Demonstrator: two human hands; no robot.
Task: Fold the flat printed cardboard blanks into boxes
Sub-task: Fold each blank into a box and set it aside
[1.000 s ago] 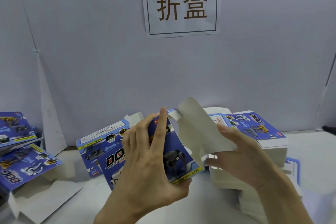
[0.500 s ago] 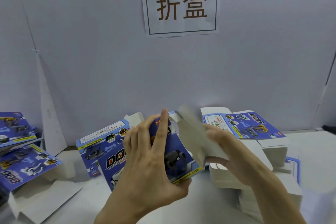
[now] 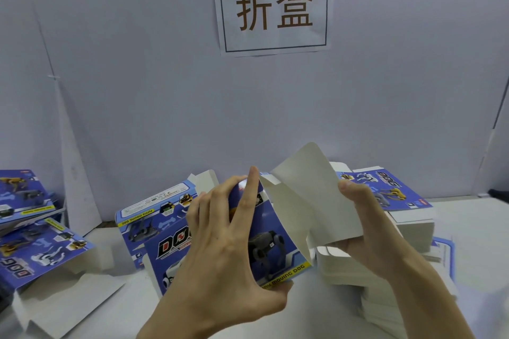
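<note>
A blue printed box (image 3: 270, 234) with a robot dog picture is held upright in mid-air at the centre. My left hand (image 3: 220, 256) grips its left side, thumb under the bottom edge and fingers spread over the front. The box's large white flap (image 3: 311, 201) stands open to the right. My right hand (image 3: 366, 228) pinches that flap's right edge, thumb on top and fingers behind. A stack of flat blanks (image 3: 385, 201) lies behind my right hand, blue print facing up.
A folded blue box (image 3: 148, 217) stands behind my left hand. More printed boxes and blanks (image 3: 35, 245) lie at the left edge on the white table (image 3: 482, 228). A grey backdrop with a paper sign (image 3: 272, 8) closes off the rear.
My right hand pushed the white flap down toward the box half a second ago, then lifted it back open to the right. My left hand kept its grip in place.
</note>
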